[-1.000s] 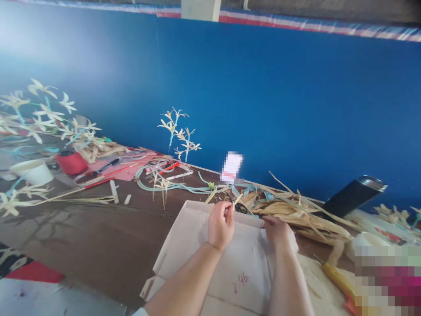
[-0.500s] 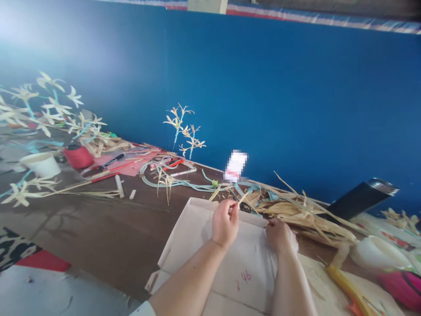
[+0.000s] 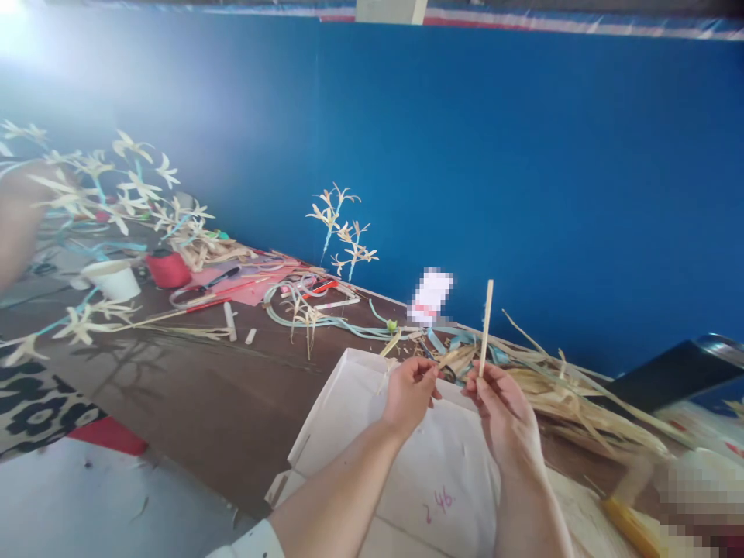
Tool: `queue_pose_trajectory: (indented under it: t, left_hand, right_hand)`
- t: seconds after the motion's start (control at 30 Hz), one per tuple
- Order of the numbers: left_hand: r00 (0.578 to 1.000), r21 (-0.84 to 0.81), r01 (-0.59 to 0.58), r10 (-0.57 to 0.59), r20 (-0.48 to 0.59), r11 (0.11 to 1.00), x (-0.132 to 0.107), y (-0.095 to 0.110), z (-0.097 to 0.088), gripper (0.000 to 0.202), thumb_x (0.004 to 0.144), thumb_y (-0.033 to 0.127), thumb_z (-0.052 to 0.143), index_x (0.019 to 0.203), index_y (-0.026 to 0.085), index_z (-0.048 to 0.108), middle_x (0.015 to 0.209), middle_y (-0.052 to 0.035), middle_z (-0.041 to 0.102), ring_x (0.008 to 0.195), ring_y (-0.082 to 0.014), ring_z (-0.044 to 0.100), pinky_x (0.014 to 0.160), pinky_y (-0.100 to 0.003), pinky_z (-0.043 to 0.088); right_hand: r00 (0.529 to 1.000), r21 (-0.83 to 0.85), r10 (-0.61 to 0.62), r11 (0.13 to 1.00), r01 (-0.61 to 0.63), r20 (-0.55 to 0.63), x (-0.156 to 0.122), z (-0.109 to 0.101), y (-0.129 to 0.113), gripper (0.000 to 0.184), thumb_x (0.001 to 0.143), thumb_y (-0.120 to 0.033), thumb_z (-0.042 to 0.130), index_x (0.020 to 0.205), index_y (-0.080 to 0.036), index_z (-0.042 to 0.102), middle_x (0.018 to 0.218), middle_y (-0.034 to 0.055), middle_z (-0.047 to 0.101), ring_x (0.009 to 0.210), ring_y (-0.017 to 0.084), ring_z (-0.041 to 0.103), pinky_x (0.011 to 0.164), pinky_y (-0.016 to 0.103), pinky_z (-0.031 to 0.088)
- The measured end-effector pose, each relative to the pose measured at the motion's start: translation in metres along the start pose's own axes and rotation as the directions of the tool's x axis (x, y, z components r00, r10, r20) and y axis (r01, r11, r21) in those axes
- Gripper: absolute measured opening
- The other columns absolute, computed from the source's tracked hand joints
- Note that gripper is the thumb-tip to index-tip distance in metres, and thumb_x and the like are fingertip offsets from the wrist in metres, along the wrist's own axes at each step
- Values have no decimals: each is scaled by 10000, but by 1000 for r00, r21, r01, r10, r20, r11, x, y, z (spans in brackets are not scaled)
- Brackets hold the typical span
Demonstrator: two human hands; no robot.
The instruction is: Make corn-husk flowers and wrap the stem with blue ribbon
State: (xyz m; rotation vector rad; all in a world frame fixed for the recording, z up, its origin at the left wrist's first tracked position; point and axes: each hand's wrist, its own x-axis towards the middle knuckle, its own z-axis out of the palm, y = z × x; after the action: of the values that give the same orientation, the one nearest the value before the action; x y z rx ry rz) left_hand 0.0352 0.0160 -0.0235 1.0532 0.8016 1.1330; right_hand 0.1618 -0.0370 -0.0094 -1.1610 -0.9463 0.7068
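Note:
My right hand [image 3: 507, 411] pinches a pale, narrow straw-coloured strip [image 3: 487, 322], which stands upright above its fingertips. Close by on the left, my left hand [image 3: 411, 391] has thumb and fingers pressed together; whatever is between them is too small to make out. Both hands are over the back part of a shallow white cardboard box [image 3: 401, 473], marked with pink handwriting. Behind them lie dried husk strips [image 3: 558, 395] and blue tape scraps. A small yellowish strip [image 3: 390, 343] rests by the box's back edge.
Husk flowers on blue stems [image 3: 139, 186], a white cup [image 3: 113, 279] and a red thread spool [image 3: 168, 267] stand at left, near another person's arm [image 3: 20, 221]. A black flask [image 3: 668, 372] lies at right, near a yellow-handled cutter [image 3: 631, 527]. A blue panel [image 3: 523, 155] rises behind.
My right hand has lifted from the box's edge and now holds a strip upright. The strip that stuck out of my left fingertips no longer shows there. Another person's arm has appeared at left.

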Motion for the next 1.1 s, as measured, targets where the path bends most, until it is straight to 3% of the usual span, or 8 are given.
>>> queue_pose_trajectory:
  t: [0.1,0.2,0.27,0.37,0.57,0.73,1.03,1.1]
  left_hand:
    - [1000,-58,12,-11,9,998,1,4,-1,213,756,303,554,863,120,570,781,-38,642,442,-51,498,364,-166,366]
    - [1000,-65,18,-18,10,998,0,9,-1,238,740,334,579,837,116,570,735,-28,630,438,-51,493,361,-164,363]
    - [1000,-56,17,-16,14,998,-1,10,-2,258,730,365,596,794,118,563,690,-17,616,423,-49,480,358,-164,357]
    - [1000,-28,17,-17,24,999,-3,11,-2,275,735,395,594,748,124,551,650,-5,600,396,-41,458,351,-161,342]
    - [998,26,23,-25,51,999,-4,7,-3,267,746,400,591,754,137,550,648,-2,610,398,-39,460,358,-155,344]
    - [996,80,18,-24,81,997,-4,5,-4,252,757,385,582,735,135,556,644,-3,607,433,-54,501,377,-160,364]
    - [996,79,-16,10,87,997,-5,7,-5,279,756,412,581,741,135,552,603,7,582,422,-51,455,391,-168,357]
    - [995,80,-16,8,99,997,-5,6,-6,275,754,414,581,744,141,547,593,8,579,442,-62,471,398,-170,365]
  right_hand:
    - [993,-39,87,996,-85,75,-1,-1,2,229,784,-384,615,925,-204,635,795,24,577,593,117,469,543,249,387]
    - [990,-289,120,953,-93,76,-1,-2,3,344,804,-495,556,888,-182,674,658,4,516,526,118,401,471,249,304]
    - [990,-445,106,894,-55,91,0,-2,3,407,810,-536,529,916,-178,692,581,-14,460,524,128,398,481,255,299]
    - [983,-525,99,851,-4,152,0,-1,1,464,852,-548,453,1041,-188,675,523,-33,419,514,131,397,499,258,305]
    - [962,-311,146,948,-70,229,-8,6,-7,554,864,-506,473,1313,-180,473,505,-36,526,447,120,407,466,246,320]
    - [885,-131,291,957,-260,364,-12,7,-9,631,824,-481,550,1347,-166,391,645,17,632,446,127,498,448,249,354]
    - [912,-149,257,964,-220,321,-6,6,-4,469,765,-436,640,1146,-173,570,701,13,601,530,118,489,480,242,366]
    - [917,-139,262,963,-230,299,-6,7,-4,444,743,-441,661,1103,-189,598,661,-11,560,499,97,435,442,219,315]
